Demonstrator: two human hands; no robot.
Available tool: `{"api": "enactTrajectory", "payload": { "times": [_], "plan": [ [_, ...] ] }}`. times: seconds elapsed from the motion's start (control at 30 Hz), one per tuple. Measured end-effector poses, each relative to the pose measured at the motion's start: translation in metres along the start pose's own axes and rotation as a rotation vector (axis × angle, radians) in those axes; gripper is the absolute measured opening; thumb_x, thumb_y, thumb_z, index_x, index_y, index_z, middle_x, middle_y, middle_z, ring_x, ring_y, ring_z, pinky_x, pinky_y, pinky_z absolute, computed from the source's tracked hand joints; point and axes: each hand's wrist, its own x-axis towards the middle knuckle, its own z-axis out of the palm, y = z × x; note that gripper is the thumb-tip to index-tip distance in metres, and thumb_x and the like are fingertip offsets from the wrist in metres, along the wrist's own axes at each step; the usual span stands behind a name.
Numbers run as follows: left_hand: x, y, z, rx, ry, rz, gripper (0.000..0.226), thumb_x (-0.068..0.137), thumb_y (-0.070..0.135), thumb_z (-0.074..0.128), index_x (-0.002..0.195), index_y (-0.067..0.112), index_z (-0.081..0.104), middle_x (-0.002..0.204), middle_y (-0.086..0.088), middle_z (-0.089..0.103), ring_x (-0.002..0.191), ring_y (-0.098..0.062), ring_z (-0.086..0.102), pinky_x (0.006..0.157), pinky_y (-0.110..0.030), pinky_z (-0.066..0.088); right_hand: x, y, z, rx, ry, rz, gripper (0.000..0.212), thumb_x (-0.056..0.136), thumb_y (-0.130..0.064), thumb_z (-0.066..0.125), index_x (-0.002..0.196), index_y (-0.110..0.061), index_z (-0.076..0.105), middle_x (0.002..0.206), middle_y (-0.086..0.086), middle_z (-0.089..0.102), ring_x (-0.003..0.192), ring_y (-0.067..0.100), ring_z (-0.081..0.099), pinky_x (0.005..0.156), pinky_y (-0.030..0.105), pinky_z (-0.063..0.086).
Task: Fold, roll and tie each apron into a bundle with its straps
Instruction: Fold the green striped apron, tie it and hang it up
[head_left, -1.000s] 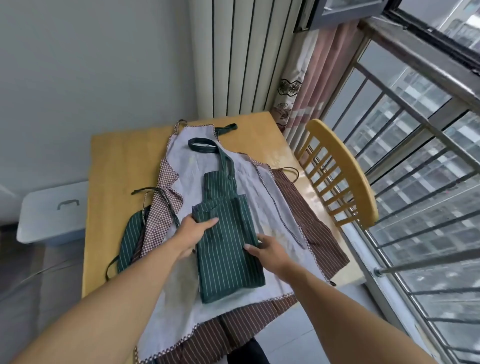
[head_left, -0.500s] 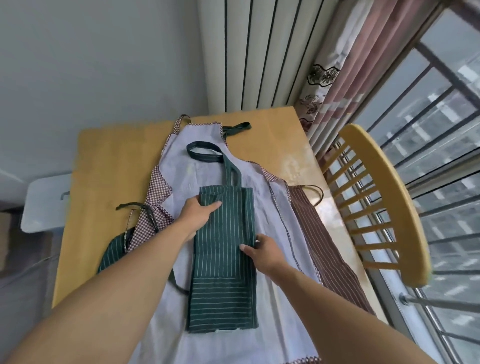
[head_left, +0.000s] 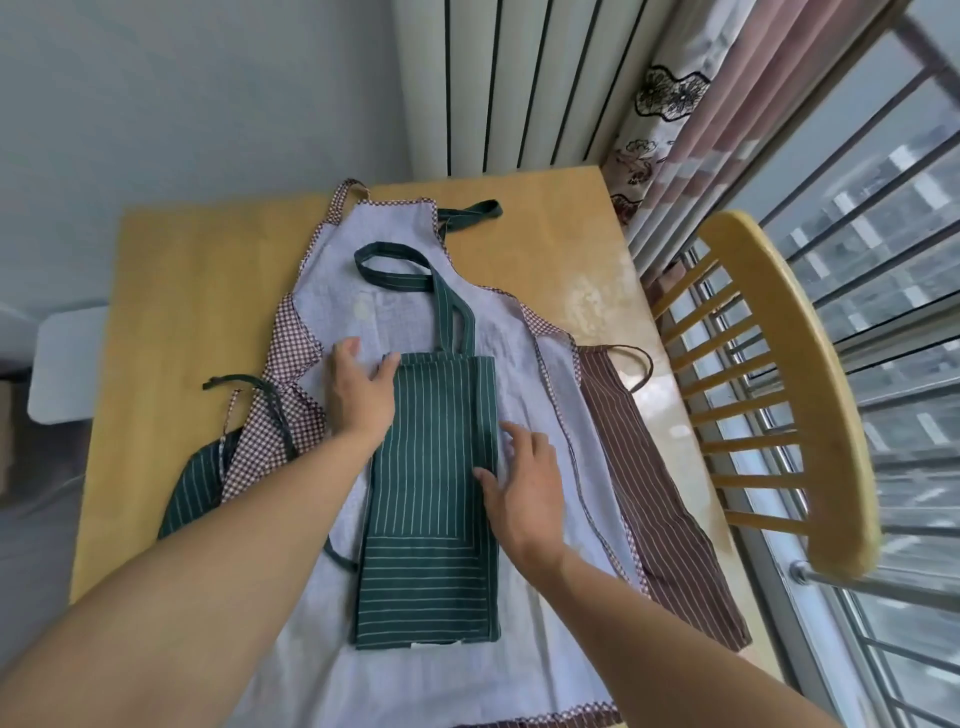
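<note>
Two hands, both flat with fingers spread, grip nothing: left hand (head_left: 358, 395) presses the upper-left corner of the folded green striped apron (head_left: 434, 499), right hand (head_left: 524, 493) lies at its right edge. It lies atop a pale checked-trim apron (head_left: 405, 291) on the wooden worktop (head_left: 182, 291). One brown striped apron (head_left: 654, 499) lies underneath, one chair (head_left: 810, 395) beside the window bars (head_left: 893, 218).
</note>
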Motion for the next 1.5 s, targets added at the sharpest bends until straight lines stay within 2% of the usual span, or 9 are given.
{"api": "enactTrajectory", "payload": {
  "times": [0.17,0.3,0.43,0.6,0.73,0.87,1.07,1.2,1.5],
  "plan": [
    [-0.043,-0.014,-0.014,0.424,-0.249,0.651,0.042,0.104,0.025,0.050,0.145,0.016,0.051,0.158,-0.004,0.039,0.148,-0.022,0.031,0.124,-0.045,0.027,0.012,0.001,0.017,-0.346,-0.033,-0.454,0.055,0.102,-0.012,0.047,0.156,-0.016,0.038,0.163,0.004,0.035,0.155,0.025,0.021,0.126,0.041,0.018],
    [-0.082,-0.048,-0.013,0.804,-0.761,0.548,0.112,0.083,0.088,0.033,0.159,0.024,-0.020,0.163,0.004,-0.035,0.149,-0.014,-0.036,0.126,-0.045,-0.013,0.051,0.003,0.018,-0.497,-0.260,-0.324,0.056,0.110,-0.034,0.028,0.163,-0.026,0.013,0.171,0.000,0.002,0.157,0.026,-0.011,0.128,0.042,-0.004],
    [-0.088,-0.066,-0.014,1.001,-0.772,0.454,0.138,0.065,0.101,0.034,0.150,0.019,-0.037,0.154,0.001,-0.049,0.144,-0.020,-0.043,0.124,-0.050,-0.016,0.078,0.007,0.013,-0.592,-0.342,-0.317,0.058,0.110,-0.046,0.021,0.163,-0.030,0.006,0.171,-0.001,-0.004,0.156,0.027,-0.014,0.127,0.042,-0.007],
    [-0.092,-0.065,-0.020,0.884,-0.657,0.390,0.120,0.083,0.087,0.034,0.158,0.011,-0.022,0.164,-0.006,-0.033,0.152,-0.021,-0.029,0.128,-0.045,-0.005,0.035,0.002,0.000,-0.268,-0.136,-0.212,0.055,0.106,-0.039,0.045,0.157,-0.022,0.033,0.163,0.003,0.030,0.152,0.026,0.023,0.125,0.043,0.023],
    [-0.104,-0.072,-0.040,0.626,-0.407,0.383,0.093,0.093,0.056,0.062,0.162,0.015,0.014,0.169,-0.004,0.012,0.155,-0.024,0.015,0.126,-0.042,0.018,-0.042,-0.002,-0.010,-0.117,-0.105,0.115,0.048,0.097,-0.054,0.058,0.135,-0.026,0.045,0.124,-0.008,0.057,0.107,0.015,0.060,0.082,0.033,0.048],
    [-0.117,-0.086,-0.056,0.586,-0.336,0.371,0.070,0.089,0.031,0.075,0.150,0.017,0.043,0.149,-0.003,0.047,0.138,-0.024,0.042,0.119,-0.042,0.034,-0.092,0.002,0.003,-0.160,-0.234,0.332,0.048,0.093,-0.062,0.060,0.124,-0.029,0.044,0.095,-0.013,0.062,0.074,0.007,0.062,0.054,0.027,0.041],
    [-0.124,-0.108,-0.092,0.725,-0.561,0.353,0.043,0.101,0.056,0.046,0.130,0.025,0.053,0.117,0.001,0.065,0.119,-0.024,0.053,0.114,-0.043,0.032,-0.106,0.011,0.022,0.066,-0.329,0.528,0.039,0.097,-0.049,0.062,0.085,-0.012,0.058,0.078,0.001,0.063,0.069,0.017,0.060,0.064,0.034,0.052],
    [-0.121,-0.115,-0.130,0.909,-0.678,0.434,0.049,0.091,0.077,0.040,0.098,0.031,0.057,0.105,-0.001,0.065,0.115,-0.023,0.045,0.105,-0.037,0.033,-0.109,0.006,0.020,0.323,-0.208,0.628,0.032,0.099,-0.036,0.066,0.109,-0.007,0.055,0.102,0.010,0.067,0.084,0.022,0.069,0.059,0.031,0.058],
    [-0.091,-0.133,-0.209,1.083,-0.590,0.301,0.020,0.094,0.042,0.057,0.097,0.023,0.060,0.103,0.000,0.065,0.096,-0.023,0.065,0.077,-0.032,0.051,-0.118,-0.001,0.005,0.252,-0.146,0.615,0.052,0.098,-0.034,0.068,0.139,-0.012,0.044,0.104,0.005,0.063,0.090,0.021,0.064,0.063,0.031,0.053]
  ]
}}
